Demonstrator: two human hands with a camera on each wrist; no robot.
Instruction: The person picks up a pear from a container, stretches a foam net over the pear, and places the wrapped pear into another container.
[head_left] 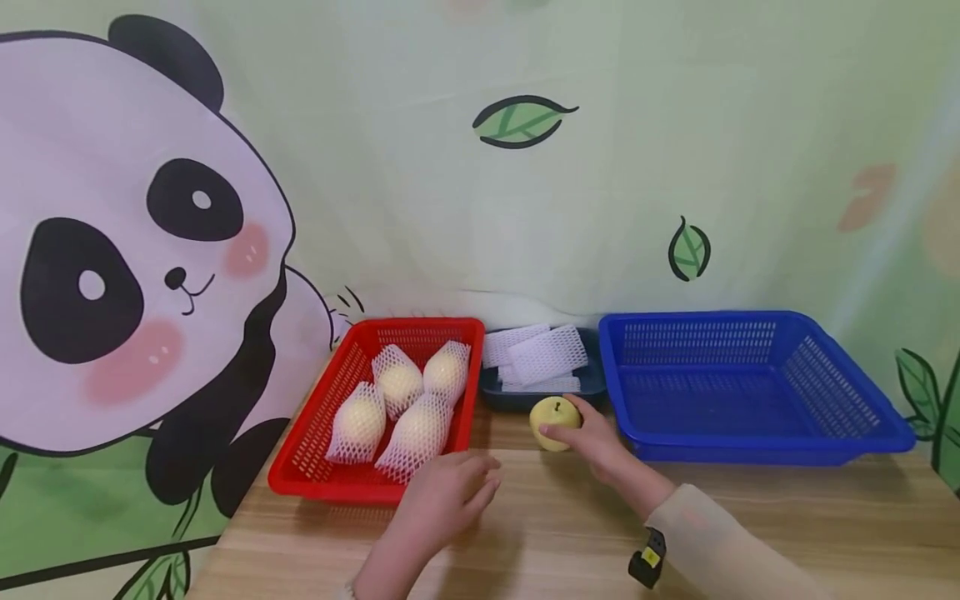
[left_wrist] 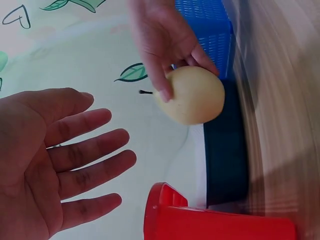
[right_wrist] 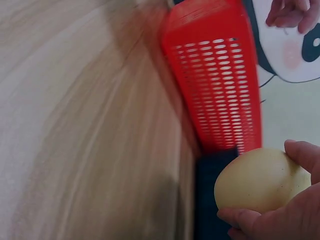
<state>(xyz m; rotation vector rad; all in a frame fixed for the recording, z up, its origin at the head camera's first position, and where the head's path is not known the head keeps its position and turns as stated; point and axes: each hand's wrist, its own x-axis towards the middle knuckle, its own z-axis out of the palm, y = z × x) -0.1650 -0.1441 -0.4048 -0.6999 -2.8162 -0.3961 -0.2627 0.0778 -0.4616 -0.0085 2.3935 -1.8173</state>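
A round yellow pear [head_left: 553, 423] with a dark stem is held in my right hand [head_left: 596, 442], thumb on one side and fingers on the other. The right wrist view shows the same pear [right_wrist: 260, 181] between thumb and fingers, off the table. My left hand [head_left: 442, 500] hovers by the near right corner of the red basket [head_left: 337, 493]. In the left wrist view its fingers [left_wrist: 90, 159] are spread and hold nothing. Several pears in white foam nets [head_left: 414, 435] lie inside the red basket.
Behind the pear sits a dark blue-green tray [head_left: 517, 402] with white foam net sleeves [head_left: 551, 354] in it. A blue basket [head_left: 750, 446] stands to the right on the wooden table [head_left: 570, 542]. A panda-printed cloth [head_left: 420, 208] hangs behind.
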